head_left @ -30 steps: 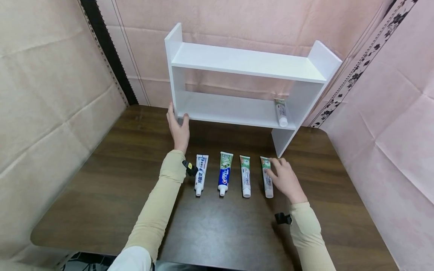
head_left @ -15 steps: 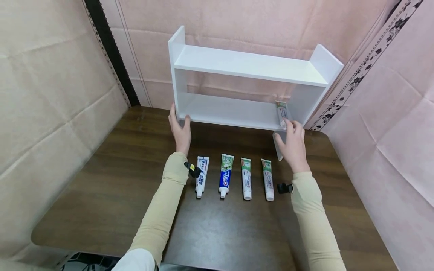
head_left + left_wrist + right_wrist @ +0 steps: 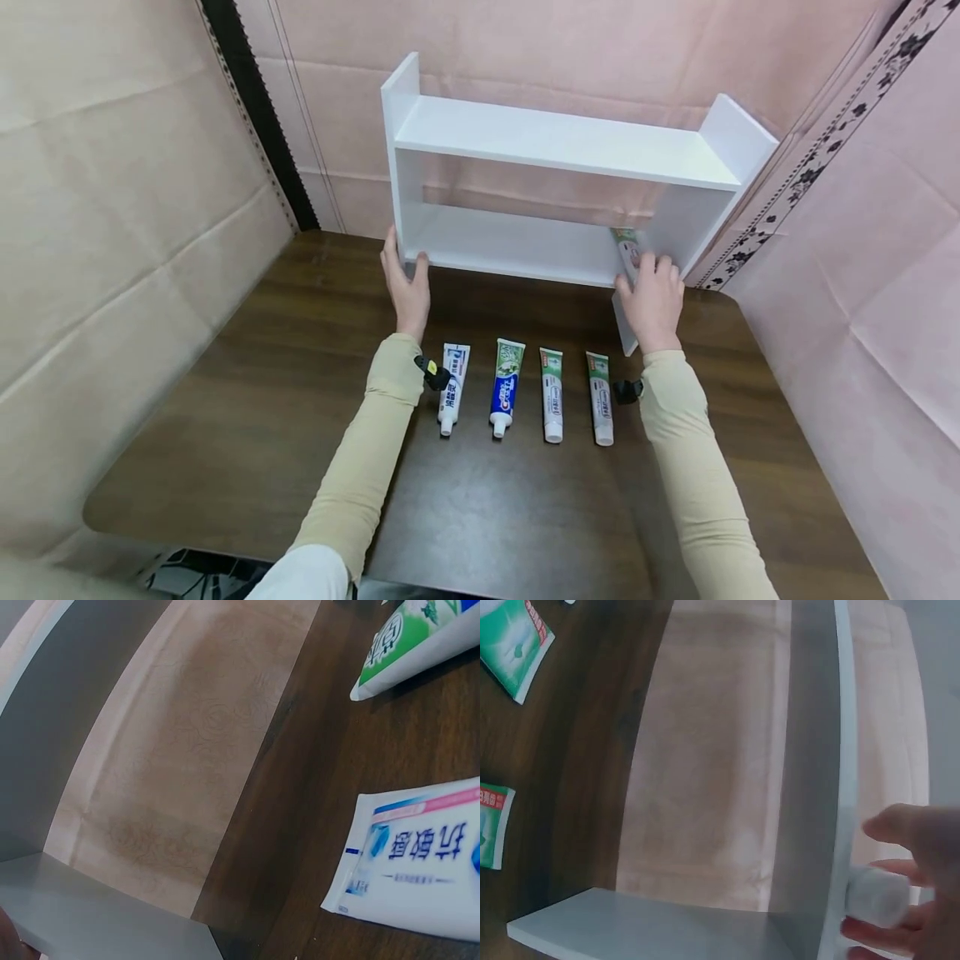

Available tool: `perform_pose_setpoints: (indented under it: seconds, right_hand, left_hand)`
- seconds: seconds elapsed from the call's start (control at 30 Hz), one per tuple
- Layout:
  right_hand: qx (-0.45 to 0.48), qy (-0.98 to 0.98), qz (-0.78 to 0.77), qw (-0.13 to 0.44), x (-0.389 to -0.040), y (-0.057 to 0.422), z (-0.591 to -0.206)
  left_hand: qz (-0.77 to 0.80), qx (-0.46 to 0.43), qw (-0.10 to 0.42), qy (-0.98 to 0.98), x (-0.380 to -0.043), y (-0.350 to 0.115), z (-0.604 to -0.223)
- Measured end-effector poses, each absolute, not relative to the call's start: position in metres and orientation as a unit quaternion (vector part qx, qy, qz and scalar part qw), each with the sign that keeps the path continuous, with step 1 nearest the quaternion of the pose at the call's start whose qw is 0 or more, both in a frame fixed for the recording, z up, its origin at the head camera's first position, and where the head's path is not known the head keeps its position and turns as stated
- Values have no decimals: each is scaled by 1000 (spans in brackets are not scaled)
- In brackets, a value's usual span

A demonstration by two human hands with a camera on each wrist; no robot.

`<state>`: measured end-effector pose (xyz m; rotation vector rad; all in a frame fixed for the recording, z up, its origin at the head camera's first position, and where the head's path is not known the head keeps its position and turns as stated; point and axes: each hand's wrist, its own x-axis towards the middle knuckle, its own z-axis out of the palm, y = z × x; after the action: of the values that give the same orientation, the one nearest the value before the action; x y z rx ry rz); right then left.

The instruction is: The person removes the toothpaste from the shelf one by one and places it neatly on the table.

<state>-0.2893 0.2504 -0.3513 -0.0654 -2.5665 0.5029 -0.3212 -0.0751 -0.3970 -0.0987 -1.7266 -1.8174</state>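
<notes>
My left hand [image 3: 408, 292] holds the lower left side panel of a white two-tier shelf [image 3: 555, 137], thumb on the inner side. In the left wrist view, a bit of that hand shows at the panel [image 3: 97, 915]. My right hand [image 3: 654, 304] is at the lower board's right end, fingers curled about the white cap [image 3: 877, 896] of a green-and-white toothpaste tube [image 3: 626, 242]. The hand hides the tube's lower part. On the table in front lie a blue-and-white toothpaste tube [image 3: 453, 387], a green-and-blue one [image 3: 507, 387] and two green-and-white ones, left [image 3: 552, 396] and right [image 3: 600, 400].
The brown table [image 3: 247, 417] carries the shelf at its back edge. Pale cloth walls [image 3: 135, 208] close in on the left, back and right. A right side panel [image 3: 645, 922] of the shelf reaches down to the table.
My right hand has gone from the rightmost tube on the table up to the tube on the lower board, which now leans a little. The left hand has stayed at the shelf.
</notes>
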Motion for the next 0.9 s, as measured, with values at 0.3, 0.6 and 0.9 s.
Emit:
perform_pose_setpoints:
  seconds: [0.3,0.6,0.9]
  right_hand:
    - [-30,-932,221,286,-294,255,-358]
    - [-36,-943,222,244,-273,258,-352]
    - [-35,-948,203,243,-247,264,-357]
  left_hand:
    - [-677,-31,318,-663,-343,-78,-414]
    - [-663,-25,327,-673,-347,-79,-420]
    - [-663,-23,325,-674,-346,-78,-422]
